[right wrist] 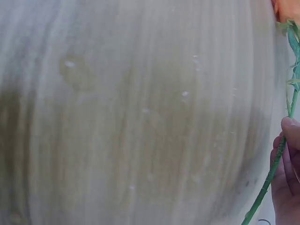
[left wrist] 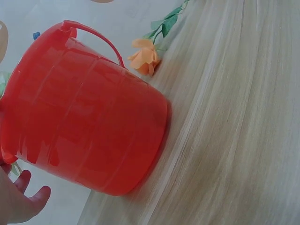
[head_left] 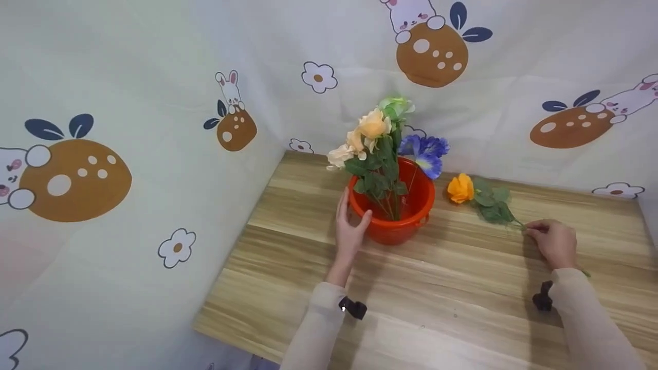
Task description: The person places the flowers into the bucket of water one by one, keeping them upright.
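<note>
A red bucket stands on the wooden table with artificial flowers in it: peach roses, a pale green bloom and a blue-purple flower. My left hand rests at the bucket's near left side, fingers extended along the outside and thumb spread toward the rim. In the left wrist view, the thumb stands apart from the bucket wall. To the right, my right hand pinches the green stem of an orange artificial rose between thumb and fingers. Its bloom and leaves lie low over the table, pointing toward the bucket.
The wooden table meets printed fabric walls at the back and left. A bucket handle hangs at the bucket's side. Dark wrist cameras sit on both sleeves.
</note>
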Demonstrator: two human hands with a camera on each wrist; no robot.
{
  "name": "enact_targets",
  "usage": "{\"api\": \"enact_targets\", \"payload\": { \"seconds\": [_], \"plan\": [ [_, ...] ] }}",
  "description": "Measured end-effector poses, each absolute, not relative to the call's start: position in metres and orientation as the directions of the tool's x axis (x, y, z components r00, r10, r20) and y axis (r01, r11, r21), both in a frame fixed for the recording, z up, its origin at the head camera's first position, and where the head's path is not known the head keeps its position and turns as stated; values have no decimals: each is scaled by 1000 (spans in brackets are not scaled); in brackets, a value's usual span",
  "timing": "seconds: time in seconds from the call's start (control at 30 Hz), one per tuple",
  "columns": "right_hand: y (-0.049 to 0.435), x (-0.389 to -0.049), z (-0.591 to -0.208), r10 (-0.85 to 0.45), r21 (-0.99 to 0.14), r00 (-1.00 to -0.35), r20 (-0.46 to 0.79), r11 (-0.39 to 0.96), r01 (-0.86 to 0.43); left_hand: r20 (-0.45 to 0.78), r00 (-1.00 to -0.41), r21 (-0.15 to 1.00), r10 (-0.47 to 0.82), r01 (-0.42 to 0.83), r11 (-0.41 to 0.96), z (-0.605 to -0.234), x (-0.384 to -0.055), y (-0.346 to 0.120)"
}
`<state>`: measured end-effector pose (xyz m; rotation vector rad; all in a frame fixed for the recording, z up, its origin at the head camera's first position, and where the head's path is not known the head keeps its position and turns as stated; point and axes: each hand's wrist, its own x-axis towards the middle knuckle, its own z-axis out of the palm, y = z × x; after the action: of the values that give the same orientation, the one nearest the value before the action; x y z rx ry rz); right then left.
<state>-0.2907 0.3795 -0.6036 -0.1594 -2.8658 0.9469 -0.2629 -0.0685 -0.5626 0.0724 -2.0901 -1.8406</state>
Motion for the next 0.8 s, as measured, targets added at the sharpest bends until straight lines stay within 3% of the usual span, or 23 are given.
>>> {"api": "enact_targets", "payload": {
  "seconds": [0.3, 0.8],
  "plan": [
    [377, -287, -584, 186, -603, -977, 103, 793, 87, 242, -936, 967, -256, 209, 149, -564, -262, -69],
    [337, -284, -529, 325, -741, -895, 306, 671, -10, 239, -935, 966, -263, 201, 165, -565, -263, -69]
  ]
}}
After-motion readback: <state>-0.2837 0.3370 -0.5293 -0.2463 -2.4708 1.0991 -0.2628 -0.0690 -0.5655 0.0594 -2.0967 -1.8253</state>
